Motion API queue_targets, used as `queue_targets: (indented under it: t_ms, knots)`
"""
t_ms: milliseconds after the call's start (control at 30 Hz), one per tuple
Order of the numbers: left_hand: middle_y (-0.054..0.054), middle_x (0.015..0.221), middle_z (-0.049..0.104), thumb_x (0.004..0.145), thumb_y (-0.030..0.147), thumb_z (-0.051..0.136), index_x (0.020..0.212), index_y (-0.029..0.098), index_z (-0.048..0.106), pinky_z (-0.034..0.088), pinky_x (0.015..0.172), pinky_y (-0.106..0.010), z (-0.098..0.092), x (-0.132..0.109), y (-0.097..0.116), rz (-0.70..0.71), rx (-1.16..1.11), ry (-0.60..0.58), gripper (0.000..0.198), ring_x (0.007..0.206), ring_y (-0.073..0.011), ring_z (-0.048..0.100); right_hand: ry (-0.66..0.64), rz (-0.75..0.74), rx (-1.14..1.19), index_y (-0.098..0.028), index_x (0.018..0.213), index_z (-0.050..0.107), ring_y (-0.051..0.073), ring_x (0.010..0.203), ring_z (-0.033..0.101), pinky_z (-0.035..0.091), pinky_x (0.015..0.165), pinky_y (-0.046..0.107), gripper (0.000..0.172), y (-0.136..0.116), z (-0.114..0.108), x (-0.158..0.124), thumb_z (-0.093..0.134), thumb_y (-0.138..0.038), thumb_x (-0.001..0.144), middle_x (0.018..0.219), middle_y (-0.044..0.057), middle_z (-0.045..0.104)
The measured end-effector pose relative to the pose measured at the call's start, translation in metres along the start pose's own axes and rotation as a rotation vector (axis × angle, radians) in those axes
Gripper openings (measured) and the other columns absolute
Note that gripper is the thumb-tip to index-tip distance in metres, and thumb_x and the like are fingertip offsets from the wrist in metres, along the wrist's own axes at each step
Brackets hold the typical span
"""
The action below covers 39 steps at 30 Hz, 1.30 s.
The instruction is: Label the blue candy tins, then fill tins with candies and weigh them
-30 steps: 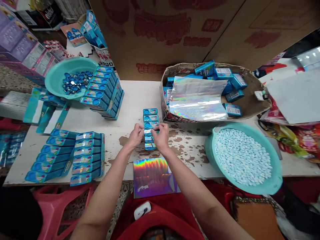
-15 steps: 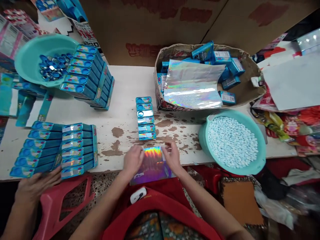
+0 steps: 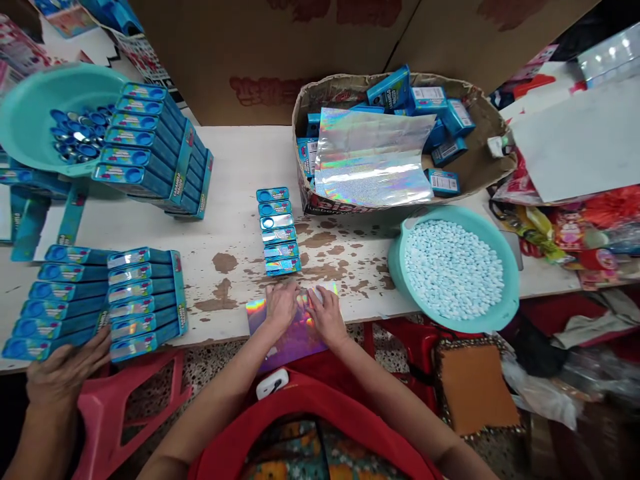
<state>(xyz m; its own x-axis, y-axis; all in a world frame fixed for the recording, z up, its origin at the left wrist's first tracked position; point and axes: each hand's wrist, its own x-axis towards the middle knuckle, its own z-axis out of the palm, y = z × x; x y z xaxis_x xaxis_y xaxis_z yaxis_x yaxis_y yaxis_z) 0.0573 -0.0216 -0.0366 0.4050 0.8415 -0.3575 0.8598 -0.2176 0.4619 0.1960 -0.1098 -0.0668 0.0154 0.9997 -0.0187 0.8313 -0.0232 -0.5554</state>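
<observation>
A shiny holographic sheet (image 3: 295, 348), rainbow and purple, lies at the table's front edge and hangs partly over my lap. My left hand (image 3: 281, 308) is closed on its middle part, fingers bent downward. Close beside it, my right hand (image 3: 326, 317) has its fingers bent together on the sheet too. Whether a small piece is between the fingertips I cannot make out. Just beyond my hands stands a short row of small blue boxes (image 3: 279, 235), some with shiny tops.
A cut carton (image 3: 340, 208) with blue boxes and a silvery sheet (image 3: 370, 160) stands behind. A tub (image 3: 397, 257) of pale candies is at right. Left are stacked blue boxes (image 3: 145, 143), a basin (image 3: 20, 120) of blue caps and another person's hand (image 3: 70, 363) touching boxes (image 3: 55, 307).
My hands have come closer together, from the sheet's edges to its middle. The sheet now spreads out to the left of my left hand. The view has shifted slightly to the right.
</observation>
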Motion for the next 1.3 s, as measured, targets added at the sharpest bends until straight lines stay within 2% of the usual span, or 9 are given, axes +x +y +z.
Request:
queue_targets:
  t_ms: [133, 233, 367, 433, 567, 733, 900, 1133, 1300]
  knots:
    - [-0.007, 0.083, 0.068, 0.089, 0.031, 0.041, 0.091, 0.023, 0.064, 0.032, 0.082, -0.036, 0.002, 0.007, -0.003, -0.013, 0.028, 0.009, 0.025, 0.086, -0.0235, 0.058, 0.022, -0.033, 0.063, -0.021, 0.094, 0.061, 0.029, 0.111, 0.045, 0.042, 0.093, 0.046, 0.010, -0.004, -0.024, -0.001, 0.053, -0.019, 0.088, 0.122, 0.013, 0.050]
    - [-0.010, 0.090, 0.067, 0.089, 0.033, 0.042, 0.092, 0.021, 0.065, 0.033, 0.087, -0.039, -0.001, 0.003, -0.006, -0.011, -0.020, 0.068, 0.027, 0.093, -0.0248, 0.055, -0.014, -0.025, 0.178, -0.021, 0.083, 0.057, 0.023, 0.090, 0.054, 0.045, 0.081, 0.038, 0.010, -0.016, -0.062, 0.012, 0.049, -0.021, 0.090, 0.094, 0.008, 0.060]
    - [-0.010, 0.112, 0.061, 0.090, 0.033, 0.040, 0.104, 0.021, 0.062, 0.037, 0.091, -0.037, -0.022, -0.020, 0.004, -0.010, -0.493, 0.190, 0.029, 0.106, -0.0224, 0.051, 0.011, 0.115, 0.413, -0.021, 0.078, 0.053, 0.017, 0.067, 0.053, 0.043, 0.065, 0.029, 0.015, -0.042, -0.112, 0.034, 0.054, -0.031, 0.090, 0.072, 0.001, 0.057]
    - [-0.008, 0.115, 0.059, 0.086, 0.038, 0.046, 0.112, 0.022, 0.056, 0.042, 0.084, -0.031, -0.038, -0.032, 0.014, 0.000, -0.809, 0.115, 0.032, 0.103, -0.0191, 0.054, -0.003, 0.147, 0.531, -0.021, 0.076, 0.053, 0.015, 0.066, 0.053, 0.043, 0.064, 0.027, 0.017, -0.055, -0.124, 0.042, 0.057, -0.034, 0.088, 0.071, -0.001, 0.057]
    - [0.000, 0.073, 0.060, 0.079, 0.040, 0.054, 0.083, 0.017, 0.059, 0.042, 0.063, -0.023, -0.070, -0.031, 0.022, -0.057, -0.994, -0.060, 0.023, 0.066, -0.0122, 0.055, -0.006, 0.210, 0.691, -0.020, 0.074, 0.053, 0.014, 0.063, 0.052, 0.041, 0.060, 0.025, 0.021, -0.070, -0.116, 0.063, 0.059, -0.037, 0.084, 0.069, -0.001, 0.055]
    - [0.005, 0.060, 0.051, 0.075, 0.034, 0.058, 0.087, 0.017, 0.057, 0.039, 0.057, -0.021, -0.111, 0.005, -0.005, -0.094, -1.000, 0.072, 0.021, 0.056, -0.0089, 0.049, 0.073, 0.304, 0.896, -0.019, 0.069, 0.050, 0.014, 0.059, 0.050, 0.040, 0.056, 0.024, 0.027, -0.086, -0.087, 0.114, 0.064, -0.041, 0.076, 0.063, -0.003, 0.052]
    - [0.002, 0.060, 0.055, 0.069, 0.033, 0.065, 0.083, 0.015, 0.058, 0.038, 0.053, -0.020, -0.143, 0.024, -0.022, -0.151, -1.096, 0.159, 0.024, 0.055, -0.0084, 0.049, 0.171, 0.289, 0.918, -0.018, 0.071, 0.054, 0.013, 0.059, 0.050, 0.040, 0.056, 0.024, 0.027, -0.097, -0.089, 0.147, 0.066, -0.042, 0.073, 0.064, -0.002, 0.054]
    - [0.000, 0.072, 0.060, 0.070, 0.038, 0.067, 0.101, 0.016, 0.058, 0.043, 0.059, -0.021, -0.140, 0.014, -0.013, -0.229, -1.590, -0.047, 0.039, 0.061, -0.0081, 0.055, 0.213, 0.227, 0.840, -0.019, 0.073, 0.053, 0.014, 0.061, 0.051, 0.041, 0.057, 0.024, 0.024, -0.105, -0.108, 0.147, 0.063, -0.041, 0.077, 0.067, -0.001, 0.055]
    - [0.000, 0.069, 0.059, 0.066, 0.037, 0.071, 0.086, 0.014, 0.063, 0.042, 0.060, -0.022, -0.128, 0.020, -0.017, -0.209, -1.365, 0.131, 0.031, 0.061, -0.0090, 0.053, 0.153, 0.211, 0.812, -0.019, 0.072, 0.053, 0.014, 0.061, 0.051, 0.041, 0.058, 0.025, 0.024, -0.100, -0.100, 0.156, 0.064, -0.039, 0.076, 0.065, -0.001, 0.055]
